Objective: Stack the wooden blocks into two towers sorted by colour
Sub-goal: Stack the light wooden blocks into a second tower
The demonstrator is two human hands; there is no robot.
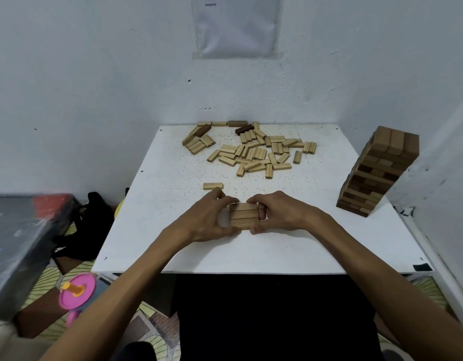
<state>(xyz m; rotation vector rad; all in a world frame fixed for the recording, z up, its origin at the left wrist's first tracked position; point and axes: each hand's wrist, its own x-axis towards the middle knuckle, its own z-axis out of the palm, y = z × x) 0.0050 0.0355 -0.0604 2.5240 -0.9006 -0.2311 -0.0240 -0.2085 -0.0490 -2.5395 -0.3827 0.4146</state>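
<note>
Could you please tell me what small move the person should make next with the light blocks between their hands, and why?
Probably let go with the left hand and fetch the single light block just beyond it. It and the right hand grip the light stack, which looks squared already; that block is the nearest loose one, nearer than the far pile.

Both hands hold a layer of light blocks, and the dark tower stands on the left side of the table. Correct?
No. The head view shows the dark tower on the right side of the table, not the left. The left hand and right hand do hold the light blocks.
</note>
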